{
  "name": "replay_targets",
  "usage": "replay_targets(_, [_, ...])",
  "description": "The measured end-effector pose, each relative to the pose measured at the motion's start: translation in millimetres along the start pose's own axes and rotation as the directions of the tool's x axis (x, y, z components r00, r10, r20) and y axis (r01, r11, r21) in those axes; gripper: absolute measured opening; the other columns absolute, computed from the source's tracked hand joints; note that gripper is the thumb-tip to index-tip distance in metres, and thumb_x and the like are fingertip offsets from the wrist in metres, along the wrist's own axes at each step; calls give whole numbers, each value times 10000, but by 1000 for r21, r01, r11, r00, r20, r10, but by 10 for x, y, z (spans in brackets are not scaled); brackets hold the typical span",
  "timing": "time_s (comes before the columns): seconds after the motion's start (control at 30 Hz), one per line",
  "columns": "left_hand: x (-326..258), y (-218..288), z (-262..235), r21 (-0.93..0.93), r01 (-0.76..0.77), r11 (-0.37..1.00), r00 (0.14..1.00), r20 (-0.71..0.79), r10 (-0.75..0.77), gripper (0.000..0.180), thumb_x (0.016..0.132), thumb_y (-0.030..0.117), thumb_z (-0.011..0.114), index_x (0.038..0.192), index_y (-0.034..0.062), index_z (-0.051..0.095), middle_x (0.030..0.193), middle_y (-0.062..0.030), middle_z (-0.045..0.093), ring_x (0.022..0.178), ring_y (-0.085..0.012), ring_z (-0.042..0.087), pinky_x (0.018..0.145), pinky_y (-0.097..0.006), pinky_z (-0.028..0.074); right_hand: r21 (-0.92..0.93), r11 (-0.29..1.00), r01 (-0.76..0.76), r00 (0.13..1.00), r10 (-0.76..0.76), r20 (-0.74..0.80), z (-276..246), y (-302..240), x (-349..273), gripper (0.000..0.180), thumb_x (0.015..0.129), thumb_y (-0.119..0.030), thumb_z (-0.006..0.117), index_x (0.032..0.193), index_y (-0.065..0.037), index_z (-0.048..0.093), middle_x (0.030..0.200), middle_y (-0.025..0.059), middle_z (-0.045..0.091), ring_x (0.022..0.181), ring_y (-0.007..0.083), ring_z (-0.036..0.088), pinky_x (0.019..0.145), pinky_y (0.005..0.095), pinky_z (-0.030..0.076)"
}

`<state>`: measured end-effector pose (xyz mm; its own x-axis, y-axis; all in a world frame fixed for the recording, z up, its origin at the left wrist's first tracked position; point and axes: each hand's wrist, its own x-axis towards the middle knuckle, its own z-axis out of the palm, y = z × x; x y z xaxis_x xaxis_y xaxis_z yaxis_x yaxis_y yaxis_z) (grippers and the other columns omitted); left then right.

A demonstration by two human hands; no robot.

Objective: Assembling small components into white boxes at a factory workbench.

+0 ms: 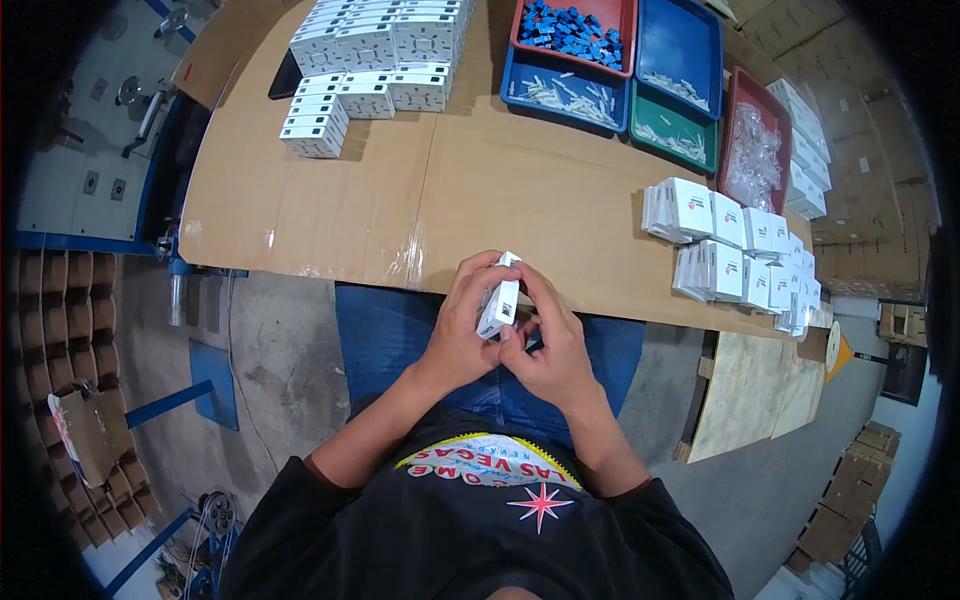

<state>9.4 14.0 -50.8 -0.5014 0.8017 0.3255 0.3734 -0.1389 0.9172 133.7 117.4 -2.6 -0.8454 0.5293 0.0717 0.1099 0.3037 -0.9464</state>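
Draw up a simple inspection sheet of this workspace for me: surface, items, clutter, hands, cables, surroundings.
Surface: brown cardboard, with clear tape on it.
Items: small white box, held; box stack at far left; white packs in rows at right; five trays at far right, holding blue parts, slim white pieces and clear plastic.
Clutter: dark object beside the box stack.
Hands: left hand and right hand both grip the small white box.
Cables: thin cord on the floor at left.
Surroundings: blue-framed equipment at left, cartons at right.
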Motion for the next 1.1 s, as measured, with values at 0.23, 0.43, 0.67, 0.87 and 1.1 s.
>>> replay_targets(0.23, [-87, -10, -136, -363, 81, 928, 984, 176, -17, 843, 994, 587, 490, 1574, -3, 330, 1586, -212, 295, 1356, -318, 482, 1074, -394, 444, 128, 991, 48, 997, -41, -59, 40, -4, 12, 641, 854, -42, 755, 1440, 40, 510, 1439, 213, 561, 1216, 261, 648, 876, 338, 627])
replay_targets(0.43, [-112, 59, -7, -159, 49, 986, 998, 34, -44, 715, 1073, 569, 397, 1508, 5, 450, 1487, -253, 425, 1366, -392, 476, 1130, -416, 380, 99, 994, -40, 996, 47, -69, 45, -20, -32, 618, 847, -40, 757, 1414, 65, 536, 1430, 241, 576, 1200, 284, 668, 909, 372, 623])
replay_targets(0.67, [-152, 94, 27, -109, 114, 988, 993, 10, -113, 805, 1064, 640, 314, 1492, -27, 460, 1507, -245, 423, 1348, -328, 503, 1039, -373, 476, -134, 986, 95, 995, -100, -28, 83, 13, -42, 613, 851, -76, 711, 1395, 132, 519, 1400, 333, 565, 1186, 411, 675, 922, 389, 599])
replay_targets(0.87, [-192, 44, 51, -166, 105, 980, 993, -36, -112, 666, 1082, 529, 411, 1481, 1, 489, 1489, -275, 435, 1351, -426, 497, 1110, -428, 406, -158, 983, 97, 995, -101, -23, 123, -6, -48, 608, 874, -92, 690, 1411, 123, 503, 1426, 335, 542, 1220, 431, 651, 941, 406, 593])
replay_targets(1.1, [-173, 52, 37, -70, 32, 997, 997, -74, -37, 681, 1085, 536, 397, 1478, -11, 494, 1490, -282, 430, 1351, -424, 496, 1114, -437, 404, -105, 990, 93, 995, -97, -35, 175, 21, -75, 640, 897, -104, 692, 1463, 90, 465, 1449, 309, 537, 1232, 420, 646, 969, 405, 583])
